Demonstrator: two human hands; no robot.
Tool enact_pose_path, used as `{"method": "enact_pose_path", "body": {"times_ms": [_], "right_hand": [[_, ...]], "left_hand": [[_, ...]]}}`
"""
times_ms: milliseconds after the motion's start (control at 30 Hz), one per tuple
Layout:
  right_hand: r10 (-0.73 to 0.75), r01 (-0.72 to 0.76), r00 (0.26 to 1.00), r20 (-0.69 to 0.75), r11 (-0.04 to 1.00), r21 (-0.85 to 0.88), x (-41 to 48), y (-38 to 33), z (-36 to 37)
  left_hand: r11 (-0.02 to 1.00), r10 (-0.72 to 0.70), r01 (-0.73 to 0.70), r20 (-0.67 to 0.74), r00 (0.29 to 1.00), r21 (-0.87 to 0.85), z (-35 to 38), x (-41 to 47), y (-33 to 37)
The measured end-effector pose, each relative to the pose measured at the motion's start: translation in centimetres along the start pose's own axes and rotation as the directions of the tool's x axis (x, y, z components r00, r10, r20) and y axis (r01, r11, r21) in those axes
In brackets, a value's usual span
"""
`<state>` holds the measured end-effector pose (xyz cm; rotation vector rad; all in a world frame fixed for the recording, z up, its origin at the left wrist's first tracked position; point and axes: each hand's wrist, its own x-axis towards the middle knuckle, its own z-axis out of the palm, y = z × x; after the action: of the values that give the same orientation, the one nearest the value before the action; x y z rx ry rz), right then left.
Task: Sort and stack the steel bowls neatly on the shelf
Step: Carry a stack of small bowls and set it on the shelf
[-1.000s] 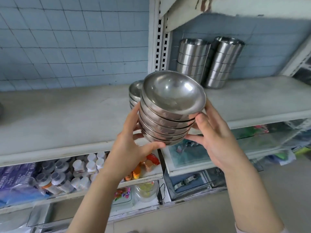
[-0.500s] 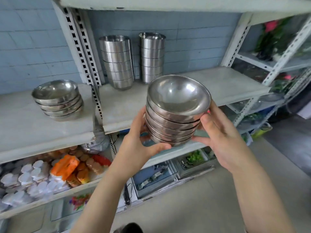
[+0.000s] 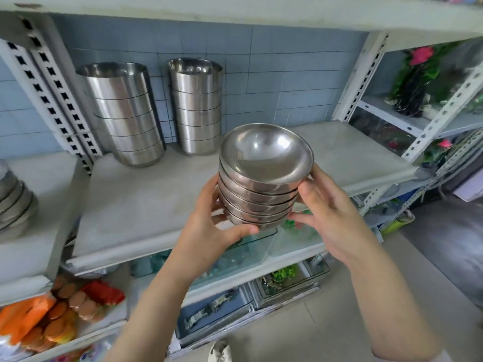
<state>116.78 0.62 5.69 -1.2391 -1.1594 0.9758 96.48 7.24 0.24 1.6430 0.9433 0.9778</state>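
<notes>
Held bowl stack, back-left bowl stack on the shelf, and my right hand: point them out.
Held bowl stack (image 3: 266, 155): head view, inside the top bowl.
Back-left bowl stack (image 3: 125, 113): head view, side wall.
Right hand (image 3: 332, 218): head view, back of hand.

Both forearms bare, raised forward. Left hand (image 3: 209, 231) cups bowl stack (image 3: 261, 186) at its left, thumb underneath. Right hand (image 3: 332, 223) grips the right side, fingers curled.

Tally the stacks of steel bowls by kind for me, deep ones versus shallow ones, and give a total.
Deep straight-sided bowl stacks: 2, the left deep stack and the right deep stack.
Shallow bowl stacks: 2, the held stack and the far-left stack.
Total: 4 stacks.
</notes>
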Motion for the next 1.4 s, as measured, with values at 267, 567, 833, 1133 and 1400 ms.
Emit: {"method": "enact_pose_path", "body": {"times_ms": [267, 567, 833, 1133, 1400], "right_hand": [[0.006, -0.004, 0.997, 0.071, 1.000, -0.031, 7.9, 2.9, -4.2], [0.000, 0.002, 0.971, 0.238, 1.000, -0.007, 21.0, 7.5, -8.7], [0.012, 0.004, 0.907, 0.420, 0.999, -0.036, 31.6, 10.3, -11.3], [-0.007, 0.050, 0.858, 0.513, 0.996, -0.069, 37.8, 12.1, -12.2], [-0.021, 0.074, 0.830, 0.557, 0.995, -0.074, 39.8, 12.6, -12.1]], "left_hand": [[0.997, -0.028, 0.026, 0.017, 0.999, 0.074, 3.2, 8.6, -1.9], [0.981, -0.101, 0.120, -0.128, 0.987, 0.153, 6.5, 18.1, -5.2], [0.955, -0.207, 0.260, -0.306, 0.929, 0.144, 8.8, 25.7, -7.1], [0.935, -0.243, 0.321, -0.388, 0.889, 0.152, 9.6, 29.4, -7.6], [0.932, -0.273, 0.343, -0.394, 0.878, 0.117, 9.6, 30.9, -8.3]]}}
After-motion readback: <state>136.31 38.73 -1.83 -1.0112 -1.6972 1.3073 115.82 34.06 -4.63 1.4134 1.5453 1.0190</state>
